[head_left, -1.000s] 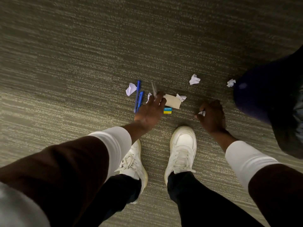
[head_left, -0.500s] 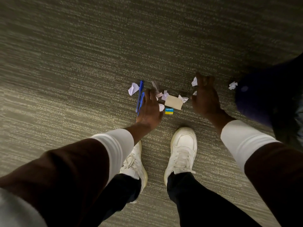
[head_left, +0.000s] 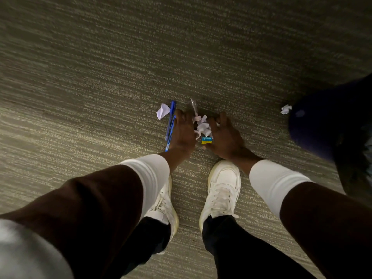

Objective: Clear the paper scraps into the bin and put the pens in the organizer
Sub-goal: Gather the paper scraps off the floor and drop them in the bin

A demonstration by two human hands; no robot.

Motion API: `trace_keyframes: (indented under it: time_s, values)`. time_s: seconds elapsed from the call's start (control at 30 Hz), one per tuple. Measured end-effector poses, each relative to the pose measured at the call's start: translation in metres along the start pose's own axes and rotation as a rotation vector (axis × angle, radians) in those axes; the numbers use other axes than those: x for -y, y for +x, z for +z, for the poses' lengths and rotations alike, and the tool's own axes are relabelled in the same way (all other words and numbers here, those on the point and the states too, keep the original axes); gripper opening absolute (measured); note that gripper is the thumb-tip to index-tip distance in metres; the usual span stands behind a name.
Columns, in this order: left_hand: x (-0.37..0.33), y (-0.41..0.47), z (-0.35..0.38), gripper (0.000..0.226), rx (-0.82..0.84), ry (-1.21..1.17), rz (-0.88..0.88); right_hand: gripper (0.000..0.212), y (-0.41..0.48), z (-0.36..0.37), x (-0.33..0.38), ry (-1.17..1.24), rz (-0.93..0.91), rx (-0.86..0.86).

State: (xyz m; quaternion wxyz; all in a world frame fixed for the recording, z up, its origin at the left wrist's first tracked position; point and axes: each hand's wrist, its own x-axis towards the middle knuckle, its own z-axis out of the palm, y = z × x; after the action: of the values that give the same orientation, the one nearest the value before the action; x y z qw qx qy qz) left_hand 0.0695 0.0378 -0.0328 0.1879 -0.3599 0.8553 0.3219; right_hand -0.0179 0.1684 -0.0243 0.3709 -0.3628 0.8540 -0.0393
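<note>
Left hand (head_left: 184, 133) and right hand (head_left: 224, 137) lowered to the carpet (head_left: 100, 77), palms down, fingers curved inward around a small heap of paper scraps (head_left: 202, 125) between them; whether any scrap was gripped could not be told. Small blue-and-yellow box (head_left: 206, 140) just beside the right thumb. Two blue pens (head_left: 170, 125) flat along the left hand's outer edge, one more scrap (head_left: 162, 113) past them. Clear pen (head_left: 193, 107) beyond the fingertips. Lone scrap (head_left: 285, 109) well right, near a dark bin (head_left: 322, 125). White shoes (head_left: 221, 190) behind the wrists. Bare carpet ahead and left.
</note>
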Motion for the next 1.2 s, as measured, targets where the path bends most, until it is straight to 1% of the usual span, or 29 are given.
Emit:
trace_keyframes:
  time_s: [0.07,0.17,0.23,0.27,0.37,0.43,0.47,0.6,0.67,0.77,0.83,0.93,1.1,1.2]
  values:
    - [0.002,0.001,0.001,0.049,-0.018,0.028,0.024,0.076,0.003,0.003,0.004,-0.040,0.010,-0.021]
    - [0.004,0.000,0.001,0.038,-0.055,0.069,0.078,0.054,0.002,0.004,0.006,-0.109,-0.024,-0.054]
    - [0.005,0.002,-0.001,0.032,-0.055,0.101,0.084,0.041,0.000,0.006,0.007,-0.165,-0.059,-0.084]
    - [0.006,0.003,-0.003,0.031,-0.044,0.107,0.092,0.038,0.000,0.007,0.006,-0.154,-0.059,-0.102]
    - [0.004,-0.002,-0.011,0.031,-0.004,0.088,0.109,0.031,-0.001,0.000,0.004,0.028,-0.009,-0.151]
    - [0.002,-0.012,-0.018,0.037,0.013,0.069,0.101,0.022,-0.008,-0.009,0.001,0.211,0.054,-0.227]
    - [0.000,-0.018,-0.022,0.038,0.021,0.060,0.092,0.019,-0.013,-0.013,0.000,0.258,0.092,-0.263]
    - [-0.017,-0.045,-0.048,0.024,0.047,0.051,0.058,0.011,-0.047,-0.035,-0.001,0.298,0.228,-0.311]
    - [-0.031,-0.060,-0.066,0.019,0.037,0.024,0.046,0.012,-0.071,-0.050,0.000,0.364,0.245,-0.367]
    - [-0.057,-0.086,-0.094,0.022,0.029,0.007,0.043,0.018,-0.111,-0.079,0.007,0.416,0.286,-0.446]
    - [-0.077,-0.105,-0.110,0.022,0.020,-0.027,0.048,0.020,-0.136,-0.097,0.012,0.443,0.322,-0.471]
    - [-0.112,-0.133,-0.130,0.018,0.010,-0.096,0.038,0.016,-0.174,-0.124,0.020,0.563,0.404,-0.483]
    - [-0.183,-0.170,-0.152,0.012,-0.031,-0.223,0.099,0.024,-0.239,-0.175,0.024,0.646,0.482,-0.651]
    - [-0.225,-0.186,-0.154,0.012,-0.009,-0.271,0.149,0.025,-0.270,-0.203,0.010,0.698,0.564,-0.735]
